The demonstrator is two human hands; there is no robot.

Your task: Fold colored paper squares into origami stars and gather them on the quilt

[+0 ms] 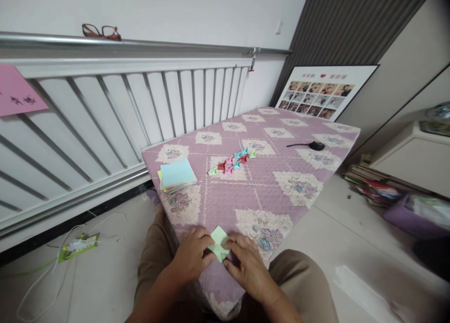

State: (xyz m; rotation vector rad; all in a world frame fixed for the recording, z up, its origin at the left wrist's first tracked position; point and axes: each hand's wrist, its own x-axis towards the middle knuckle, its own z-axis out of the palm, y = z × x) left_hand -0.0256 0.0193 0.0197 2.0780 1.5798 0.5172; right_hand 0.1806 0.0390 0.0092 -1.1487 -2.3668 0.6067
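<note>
A light green sheet of origami paper, partly folded into a diamond shape, lies at the near end of the table. My left hand grips its left edge between thumb and fingers. On the opposite edge, my right hand holds the paper with its thumb below and fingers above. Farther up the cloth stand several small folded paper figures in green, red, pink and blue, in two slanting rows. To their left rests a stack of square coloured paper, a light blue sheet on top.
A purple floral tablecloth covers the table. A black long-handled object lies at the right. Behind stands a white radiator, with glasses on the pipe above. A photo board leans at the far end. A power strip lies on the floor.
</note>
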